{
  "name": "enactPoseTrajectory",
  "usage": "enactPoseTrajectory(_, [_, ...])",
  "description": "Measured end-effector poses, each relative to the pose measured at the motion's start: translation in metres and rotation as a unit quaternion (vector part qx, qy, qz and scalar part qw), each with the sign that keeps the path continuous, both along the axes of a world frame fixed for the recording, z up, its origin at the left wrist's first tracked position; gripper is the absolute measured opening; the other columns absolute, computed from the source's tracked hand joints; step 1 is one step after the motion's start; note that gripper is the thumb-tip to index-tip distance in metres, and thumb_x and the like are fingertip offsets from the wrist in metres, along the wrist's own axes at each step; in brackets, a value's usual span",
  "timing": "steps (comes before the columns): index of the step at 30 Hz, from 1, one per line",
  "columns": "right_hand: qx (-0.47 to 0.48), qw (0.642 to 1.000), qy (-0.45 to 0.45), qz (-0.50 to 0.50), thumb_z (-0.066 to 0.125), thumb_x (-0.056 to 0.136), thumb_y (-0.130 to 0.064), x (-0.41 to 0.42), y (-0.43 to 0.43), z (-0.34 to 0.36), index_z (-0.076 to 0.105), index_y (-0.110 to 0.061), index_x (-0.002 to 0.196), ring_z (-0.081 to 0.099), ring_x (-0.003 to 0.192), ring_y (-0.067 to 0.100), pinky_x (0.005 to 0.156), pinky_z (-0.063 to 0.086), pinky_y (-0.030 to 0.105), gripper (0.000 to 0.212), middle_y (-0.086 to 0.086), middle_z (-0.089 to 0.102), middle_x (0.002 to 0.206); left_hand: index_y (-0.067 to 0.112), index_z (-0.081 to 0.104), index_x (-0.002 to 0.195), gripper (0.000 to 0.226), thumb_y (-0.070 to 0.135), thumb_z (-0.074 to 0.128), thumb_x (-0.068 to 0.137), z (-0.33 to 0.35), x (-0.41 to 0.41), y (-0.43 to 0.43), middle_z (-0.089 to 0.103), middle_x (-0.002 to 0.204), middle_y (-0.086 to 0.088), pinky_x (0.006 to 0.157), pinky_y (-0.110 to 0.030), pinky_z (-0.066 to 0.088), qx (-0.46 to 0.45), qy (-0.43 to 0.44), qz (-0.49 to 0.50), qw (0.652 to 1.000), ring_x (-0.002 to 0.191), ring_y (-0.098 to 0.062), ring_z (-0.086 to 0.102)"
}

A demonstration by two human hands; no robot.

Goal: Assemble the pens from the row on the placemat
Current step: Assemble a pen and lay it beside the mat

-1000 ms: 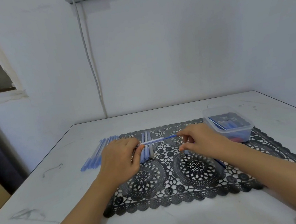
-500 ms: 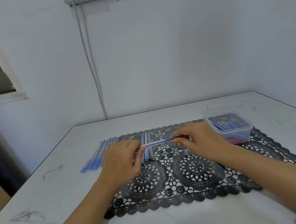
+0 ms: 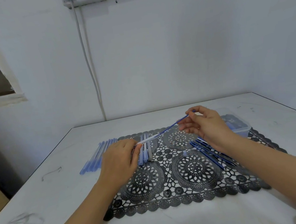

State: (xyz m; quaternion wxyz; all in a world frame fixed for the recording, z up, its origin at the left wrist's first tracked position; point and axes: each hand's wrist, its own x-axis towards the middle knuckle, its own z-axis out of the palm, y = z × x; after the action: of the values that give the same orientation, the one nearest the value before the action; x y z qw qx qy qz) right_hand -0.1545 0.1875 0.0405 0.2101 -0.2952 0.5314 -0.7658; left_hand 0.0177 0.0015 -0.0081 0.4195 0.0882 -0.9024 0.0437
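Left hand grips clear barrel at its near end. Right hand pinches blue refill, whose tip meets the barrel above placemat. Barrel row lies just beside left hand, loose refills under right wrist.

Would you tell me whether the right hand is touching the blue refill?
Touching: the head view shows the right hand pinching the blue refill at its end.
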Motion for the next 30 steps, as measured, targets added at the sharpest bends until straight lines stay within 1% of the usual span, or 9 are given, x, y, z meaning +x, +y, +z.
enactPoseTrajectory(7, [-0.067, 0.984, -0.004, -0.162, 0.032, 0.102, -0.012, -0.007, -0.004, -0.002, 0.046, -0.017, 0.09, 0.058, 0.048, 0.016, 0.047, 0.049, 0.023, 0.019, 0.013, 0.065, 0.068, 0.017, 0.058, 0.076, 0.031, 0.034, 0.038, 0.093, -0.011, -0.006, 0.001, 0.054, 0.067, 0.006, 0.054, -0.022, 0.033, -0.002, -0.029, 0.021, 0.999, 0.057, -0.01, 0.043])
enactPoseTrajectory(12, [0.066, 0.963, 0.144, -0.219, 0.044, 0.098, -0.014, -0.023, -0.003, -0.008, 0.061, -0.01, 0.11, 0.051, 0.052, 0.012, 0.055, 0.044, 0.025, 0.021, 0.003, 0.057, 0.062, 0.017, 0.059, 0.077, 0.032, 0.035, 0.038, 0.092, -0.014, -0.008, 0.0, 0.056, 0.069, 0.006, 0.056, -0.022, 0.032, -0.007, -0.044, 0.027, 0.999, 0.059, -0.013, 0.047])
enactPoseTrajectory(14, [0.159, 0.934, 0.244, -0.205, 0.048, 0.096, -0.017, -0.024, -0.003, -0.012, 0.062, -0.011, 0.118, 0.046, 0.052, 0.011, 0.059, 0.041, 0.023, 0.026, 0.0, 0.053, 0.059, 0.017, 0.06, 0.077, 0.032, 0.035, 0.038, 0.091, -0.015, -0.008, 0.0, 0.057, 0.068, 0.006, 0.056, -0.022, 0.032, -0.009, -0.045, 0.028, 0.999, 0.059, -0.012, 0.049])
enactPoseTrajectory(17, [0.27, 0.874, 0.372, -0.155, 0.052, 0.095, -0.021, -0.018, -0.005, -0.017, 0.058, -0.012, 0.125, 0.033, 0.045, 0.005, 0.049, 0.031, 0.012, 0.032, -0.002, 0.044, 0.052, 0.017, 0.059, 0.076, 0.032, 0.035, 0.038, 0.091, -0.015, -0.008, -0.001, 0.057, 0.068, 0.006, 0.056, -0.022, 0.032, -0.008, -0.048, 0.026, 0.998, 0.059, -0.012, 0.049])
enactPoseTrajectory(19, [0.341, 0.824, 0.436, -0.121, 0.05, 0.096, -0.023, -0.012, -0.006, -0.019, 0.055, -0.01, 0.128, 0.041, 0.048, 0.004, 0.053, 0.035, 0.012, 0.035, -0.002, 0.05, 0.054, 0.017, 0.059, 0.076, 0.032, 0.035, 0.038, 0.091, -0.016, -0.008, -0.001, 0.056, 0.068, 0.007, 0.056, -0.022, 0.033, -0.008, -0.051, 0.028, 0.998, 0.059, -0.012, 0.049])
enactPoseTrajectory(21, [0.412, 0.767, 0.484, -0.094, 0.047, 0.097, -0.024, -0.009, -0.009, -0.023, 0.055, -0.008, 0.128, 0.062, 0.078, 0.017, 0.075, 0.043, 0.025, 0.036, 0.011, 0.068, 0.083, 0.017, 0.06, 0.076, 0.031, 0.035, 0.038, 0.091, -0.017, -0.008, -0.001, 0.056, 0.068, 0.007, 0.056, -0.022, 0.033, -0.01, -0.053, 0.032, 0.998, 0.059, -0.012, 0.05])
enactPoseTrajectory(22, [0.442, 0.741, 0.499, -0.086, 0.045, 0.097, -0.024, -0.008, -0.011, -0.026, 0.057, -0.006, 0.125, 0.061, 0.096, 0.024, 0.083, 0.044, 0.029, 0.035, 0.015, 0.067, 0.101, 0.017, 0.06, 0.077, 0.031, 0.035, 0.038, 0.091, -0.017, -0.008, -0.001, 0.057, 0.068, 0.007, 0.056, -0.022, 0.034, -0.011, -0.054, 0.033, 0.998, 0.06, -0.013, 0.05])
enactPoseTrajectory(24, [0.476, 0.704, 0.52, -0.085, 0.044, 0.098, -0.025, -0.01, -0.013, -0.032, 0.061, -0.005, 0.112, 0.058, 0.106, 0.028, 0.082, 0.043, 0.032, 0.03, 0.015, 0.065, 0.11, 0.017, 0.06, 0.077, 0.031, 0.034, 0.038, 0.09, -0.018, -0.009, 0.0, 0.057, 0.068, 0.007, 0.056, -0.023, 0.036, -0.01, -0.055, 0.029, 0.998, 0.06, -0.013, 0.051])
enactPoseTrajectory(30, [0.495, 0.675, 0.541, -0.084, 0.044, 0.097, -0.025, -0.015, -0.014, -0.041, 0.06, -0.005, 0.118, 0.058, 0.106, 0.025, 0.089, 0.044, 0.034, 0.033, 0.012, 0.064, 0.114, 0.018, 0.06, 0.079, 0.03, 0.034, 0.038, 0.09, -0.019, -0.01, 0.0, 0.059, 0.072, 0.006, 0.06, -0.027, 0.043, -0.006, -0.066, 0.023, 0.998, 0.064, -0.015, 0.054])
